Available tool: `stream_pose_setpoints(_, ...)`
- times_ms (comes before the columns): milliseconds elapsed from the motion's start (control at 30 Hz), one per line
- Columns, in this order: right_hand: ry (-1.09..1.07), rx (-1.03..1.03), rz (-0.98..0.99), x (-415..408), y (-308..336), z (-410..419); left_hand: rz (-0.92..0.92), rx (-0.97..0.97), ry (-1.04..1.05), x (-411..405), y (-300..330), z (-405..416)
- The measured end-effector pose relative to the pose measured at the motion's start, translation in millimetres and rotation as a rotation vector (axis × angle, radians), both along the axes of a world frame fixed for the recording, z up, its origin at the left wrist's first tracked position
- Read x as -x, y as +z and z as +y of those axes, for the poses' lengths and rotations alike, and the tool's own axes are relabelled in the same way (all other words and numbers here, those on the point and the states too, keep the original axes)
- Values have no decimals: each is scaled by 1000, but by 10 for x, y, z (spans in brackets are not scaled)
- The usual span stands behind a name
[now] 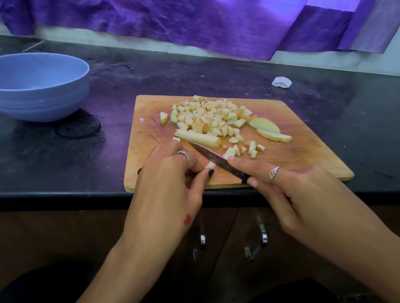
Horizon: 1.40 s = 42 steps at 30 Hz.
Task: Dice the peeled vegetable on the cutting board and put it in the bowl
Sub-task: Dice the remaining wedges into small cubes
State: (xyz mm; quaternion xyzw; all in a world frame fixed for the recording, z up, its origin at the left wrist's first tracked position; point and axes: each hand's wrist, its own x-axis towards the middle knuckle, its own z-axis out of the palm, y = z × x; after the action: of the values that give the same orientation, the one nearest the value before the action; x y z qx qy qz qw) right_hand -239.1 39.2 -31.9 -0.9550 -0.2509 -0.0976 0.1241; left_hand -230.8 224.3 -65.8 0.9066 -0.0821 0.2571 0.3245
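A wooden cutting board [312, 154] lies on the black counter, its near edge over the counter's rim. A heap of pale diced pieces [210, 117] covers its far middle. Two uncut slices [268, 131] lie to the right of the heap, and a long strip [199, 138] lies in front of it. My left hand [169, 186] pinches a small piece [210, 165] between thumb and fingers near the board's front. My right hand [302, 195] grips a small knife [215, 158], forefinger along the blade's back, tip pointing left just behind the piece. A blue bowl [28, 85] stands empty at the left.
A small white scrap [281, 82] lies on the counter behind the board. A purple curtain [164, 8] hangs over the wall at the back. Cabinet doors with metal handles [259, 240] are below the counter's front edge.
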Motion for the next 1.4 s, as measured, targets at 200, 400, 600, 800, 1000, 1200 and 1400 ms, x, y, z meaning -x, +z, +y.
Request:
stream_pose_setpoints(200,5,5,29,-83,10,136,23,20,-11,-4,12,8)
stream_pose_setpoints(400,-4,52,52,-73,-5,104,36,11,11,1,10,-14)
stream_pose_setpoints(600,-11,-46,-4,-26,-25,-46,26,45,-14,26,22,14)
stream_pose_setpoints(800,20,-66,64,0,-19,10,22,54,-59,42,25,69)
stream_pose_setpoints(1000,32,-64,108,-56,7,112,22,55,-61,24,32,67)
stream_pose_setpoints(1200,30,95,70,-33,38,101,36,55,-49,25,37,59)
stream_pose_setpoints(1400,41,-79,46,-28,-48,5,17,49,-37,16,33,54)
